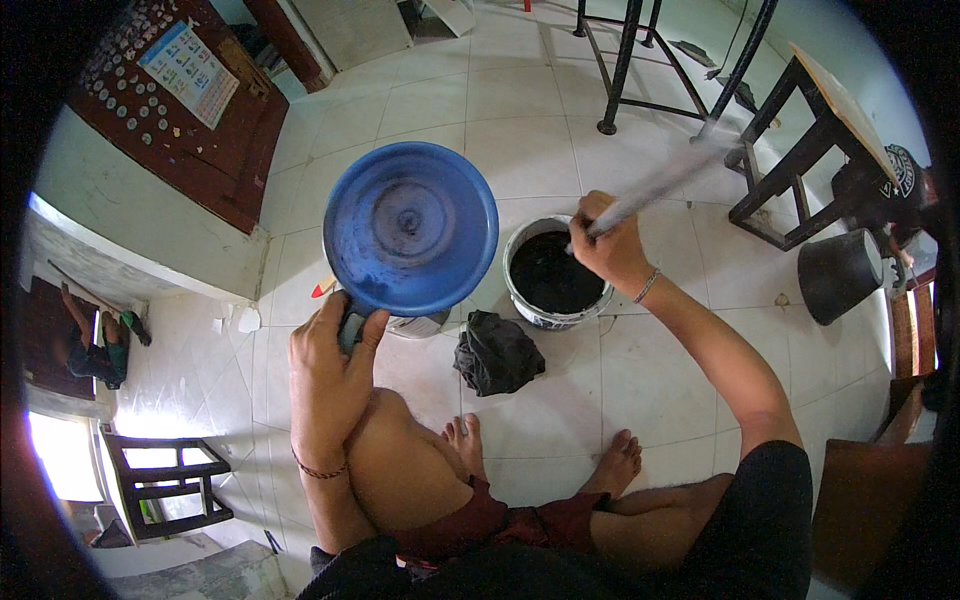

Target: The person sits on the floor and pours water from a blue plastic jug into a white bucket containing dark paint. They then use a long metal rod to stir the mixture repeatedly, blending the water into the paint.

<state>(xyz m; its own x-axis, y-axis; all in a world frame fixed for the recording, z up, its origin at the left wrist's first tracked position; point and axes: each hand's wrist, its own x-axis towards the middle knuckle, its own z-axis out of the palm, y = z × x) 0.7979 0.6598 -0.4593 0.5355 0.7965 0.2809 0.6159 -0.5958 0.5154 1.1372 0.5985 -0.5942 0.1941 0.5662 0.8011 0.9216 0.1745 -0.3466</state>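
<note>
My left hand (335,370) is closed at the near rim of a round blue plastic basin (410,225), tilted up and smudged dark in its middle. Something dark grey shows between the thumb and fingers there. My right hand (612,250) grips a long pale stick (660,185), whose upper part is smeared by motion. Its lower end is over a white bucket (515,295) of black, wet-looking stuff (550,275). A crumpled black cloth or bag (498,352) lies on the floor near my feet. Partly hidden under the basin is a pale container (420,326).
A black metal stand (625,70) and a wooden-topped stool (800,150) stand at the far right, near a tipped dark bucket (842,278). A brown door (180,110) is far left. At the left edge, another person (95,345) holds a pole near a dark stool (165,475).
</note>
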